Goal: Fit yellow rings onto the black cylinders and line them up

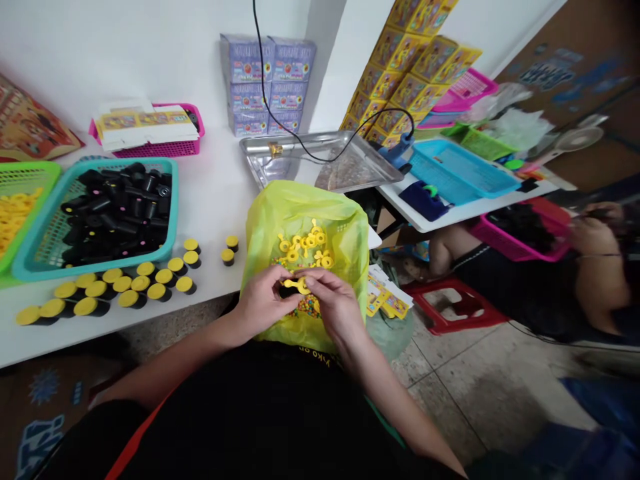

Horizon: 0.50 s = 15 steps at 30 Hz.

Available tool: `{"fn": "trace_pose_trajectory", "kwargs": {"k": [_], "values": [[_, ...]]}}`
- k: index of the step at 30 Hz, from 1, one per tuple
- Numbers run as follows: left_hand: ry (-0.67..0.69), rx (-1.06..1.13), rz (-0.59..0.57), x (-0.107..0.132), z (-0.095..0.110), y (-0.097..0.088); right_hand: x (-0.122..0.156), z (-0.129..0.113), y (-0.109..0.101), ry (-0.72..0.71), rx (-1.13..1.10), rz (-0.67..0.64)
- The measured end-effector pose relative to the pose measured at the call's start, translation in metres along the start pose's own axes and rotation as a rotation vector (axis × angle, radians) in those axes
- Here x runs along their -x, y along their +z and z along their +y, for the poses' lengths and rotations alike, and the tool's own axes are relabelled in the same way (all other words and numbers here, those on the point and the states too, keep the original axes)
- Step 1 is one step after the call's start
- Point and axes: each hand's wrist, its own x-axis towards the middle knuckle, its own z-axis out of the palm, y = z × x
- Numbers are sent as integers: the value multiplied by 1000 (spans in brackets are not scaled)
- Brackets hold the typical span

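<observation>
Both hands work close together over a basket lined with a yellow plastic bag (265, 220). My left hand (260, 300) is closed round a small black container (286, 291), mostly hidden by the fingers. Between thumb and fingers, my right hand (336, 301) pinches a yellow plastic piece with a ring at one end (299, 285), which lies across the top of the black container. Inside the bag below are several loose yellow ring pieces (295, 248) and many small coloured beads (309, 307).
Rows of black containers with yellow tops (123, 285) stand along the table's front edge. Left of me are a teal basket of black parts (173, 220) and a green basket of yellow pieces (53, 180). A metal tray (320, 141) lies ahead. Another person (530, 287) sits at right.
</observation>
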Motion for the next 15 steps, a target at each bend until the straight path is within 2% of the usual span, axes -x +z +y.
{"fn": "trace_pose_trajectory", "kwargs": {"k": [3, 8, 11, 15], "values": [[-11, 78, 4, 0, -2, 2, -1, 12, 15, 64, -39, 81], [-47, 122, 53, -2, -6, 5, -6, 17, 15, 125, 14, 111], [-56, 102, 92, 3, -3, 11, 3, 21, 8, 103, 141, 135], [-50, 45, 63, 2, -12, 24, 1, 38, -18, -10, 406, 112]]}}
